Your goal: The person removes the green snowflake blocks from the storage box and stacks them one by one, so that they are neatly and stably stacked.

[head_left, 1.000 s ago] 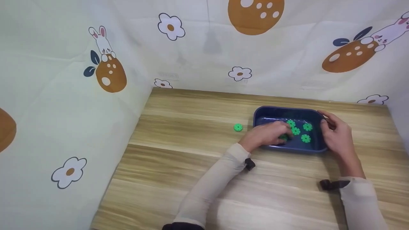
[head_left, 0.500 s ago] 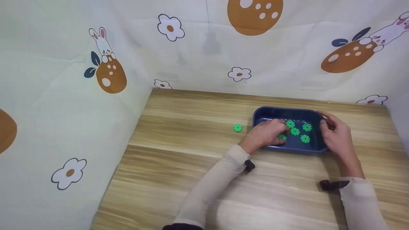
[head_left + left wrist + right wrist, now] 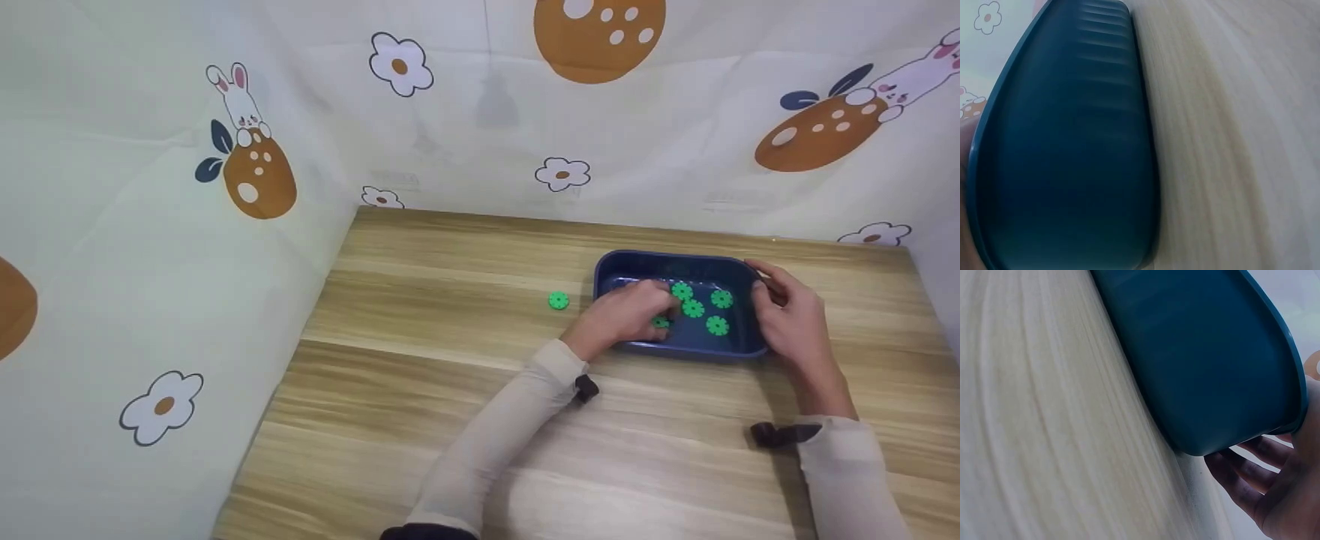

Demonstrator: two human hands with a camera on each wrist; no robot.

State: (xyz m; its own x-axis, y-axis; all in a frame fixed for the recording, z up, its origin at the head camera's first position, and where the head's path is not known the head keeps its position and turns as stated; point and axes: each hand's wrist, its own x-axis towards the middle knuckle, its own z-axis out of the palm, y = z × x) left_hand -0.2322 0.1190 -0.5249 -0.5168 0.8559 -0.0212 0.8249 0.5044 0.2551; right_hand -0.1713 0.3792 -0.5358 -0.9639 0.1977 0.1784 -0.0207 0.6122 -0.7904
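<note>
A dark blue tray [image 3: 694,351] lies on the wooden table, with several green notched plastic discs inside, one of them a disc [image 3: 718,325] near its right front. My left hand [image 3: 630,309] reaches over the tray's left end and pinches a green notched disc [image 3: 660,322], which looks tilted and is partly covered by the fingers. At the right end, my right hand [image 3: 799,319] grips the tray, thumb at the rim and fingers outside the wall. In the right wrist view those fingers [image 3: 1247,484] lie against the tray's outer end. Only the tray's outer side [image 3: 1072,140] fills the left wrist view.
One more green notched disc [image 3: 558,300] lies on the table [image 3: 450,300] left of the tray. Patterned cloth [image 3: 465,135] with rabbits and flowers hangs behind the table and along its sides.
The green disc at my left fingertips has shifted slightly left and tilted. My left fingers have drawn back a little to the left. The right hand and tray stay in place.
</note>
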